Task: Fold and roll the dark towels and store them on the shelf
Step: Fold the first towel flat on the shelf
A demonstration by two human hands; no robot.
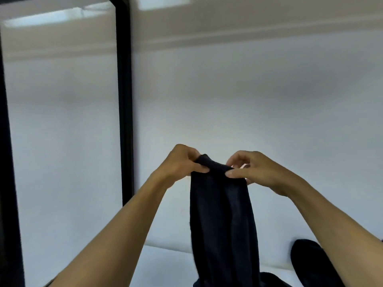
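While the left hand [182, 165] and right hand [256, 171] pinch the dark towel [221, 214] hanging below the grip (both tight on cloth), level corners should give a straight fold.

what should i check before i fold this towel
1. Left hand pinches the towel at its top edge: ok
2. Right hand pinches the same edge: ok
3. Towel spread flat between the hands: not ok, it hangs bunched and narrow
4. Towel's lower end free: cannot tell, it runs out of view
5. Surface free for laying it down: cannot tell, a dark cloth lies at the right
6. Shelf space: cannot tell, only a black post shows
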